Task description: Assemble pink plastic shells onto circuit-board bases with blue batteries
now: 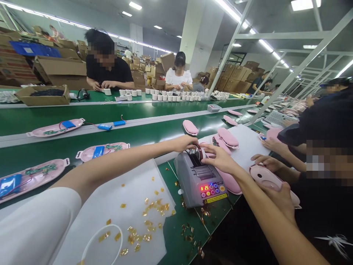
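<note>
A grey automatic tape dispenser point(185, 184) with a lit red display stands at the table edge in front of me. At its top back sits a roll of brown tape point(200, 151). My left hand point(186, 143) has its fingers closed on the roll's left upper side. From the right, my right hand point(219, 157) grips the roll's other side between thumb and fingers. Part of the roll is hidden by my fingers. Many small amber tape pieces point(149, 223) lie on the white sheet point(138, 184) and beside the dispenser.
Pink oval shells point(44, 129) with blue batteries point(98, 151) and circuit boards lie to the left. More pink covers point(228, 137) sit behind the dispenser. Close on my right, a co-worker's hands hold a pink shell point(271, 184). People across the belt point(151, 110) handle white cups.
</note>
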`<state>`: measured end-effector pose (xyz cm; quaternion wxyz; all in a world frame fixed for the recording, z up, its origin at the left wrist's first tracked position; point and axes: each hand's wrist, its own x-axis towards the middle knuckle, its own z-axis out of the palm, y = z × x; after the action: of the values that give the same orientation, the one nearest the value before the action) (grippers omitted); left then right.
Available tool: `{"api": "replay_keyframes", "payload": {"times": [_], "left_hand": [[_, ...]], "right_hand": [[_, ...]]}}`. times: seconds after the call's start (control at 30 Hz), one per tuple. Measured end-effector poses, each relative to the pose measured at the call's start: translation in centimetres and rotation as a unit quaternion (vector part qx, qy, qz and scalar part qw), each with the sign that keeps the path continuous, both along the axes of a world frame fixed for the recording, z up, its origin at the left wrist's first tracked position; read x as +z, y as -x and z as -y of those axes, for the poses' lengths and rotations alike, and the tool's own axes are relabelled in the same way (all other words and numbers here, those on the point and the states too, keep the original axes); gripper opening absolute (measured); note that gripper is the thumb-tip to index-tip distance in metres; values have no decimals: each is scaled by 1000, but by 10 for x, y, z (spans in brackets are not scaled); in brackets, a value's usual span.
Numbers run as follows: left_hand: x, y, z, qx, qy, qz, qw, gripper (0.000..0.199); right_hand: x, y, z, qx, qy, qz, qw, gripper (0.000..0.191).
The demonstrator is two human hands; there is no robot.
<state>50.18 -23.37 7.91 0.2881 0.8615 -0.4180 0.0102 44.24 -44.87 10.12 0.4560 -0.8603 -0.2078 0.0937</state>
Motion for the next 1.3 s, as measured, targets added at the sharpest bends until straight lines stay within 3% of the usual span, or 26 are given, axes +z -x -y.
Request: {"api": "replay_keyframes", "payload": {"times": [0.2,0.3,0.37,0.53,0.67,0.8,0.93,1.1,1.2,1.3], "left_hand": [[-1,4,3,11,3,-4,1000,22],[0,4,5,24,-3,1,1000,25],[1,3,7,31,-9,3,999,28],[3,1,12,52,-24,-4,998,32],[3,4,14,73,-24,-24,997,26],[8,8,16,77,-23,-49,996,24],[13,8,20,74,-30,-75,994,23],[15,8,24,87,-34,-99,991,19],[16,8,24,89,-43,-117,988,19],[19,3,20,81,-36,-191,977,41]], "right_hand": [[-9,-4,-1,22,-16,30,999,51],[-11,-6,1,-9,-21,31,999,52],[-11,-6,3,-26,-6,38,999,42],[-12,-6,4,46,18,48,998,28],[-19,2,-1,2,25,99,995,28],[-24,25,5,-83,-65,92,990,43],[-31,65,22,-225,-195,29,954,47],[-58,110,25,-240,-289,-20,926,48],[-66,115,21,-257,-339,-50,903,46],[-65,109,22,-254,-374,-100,887,39]]}}
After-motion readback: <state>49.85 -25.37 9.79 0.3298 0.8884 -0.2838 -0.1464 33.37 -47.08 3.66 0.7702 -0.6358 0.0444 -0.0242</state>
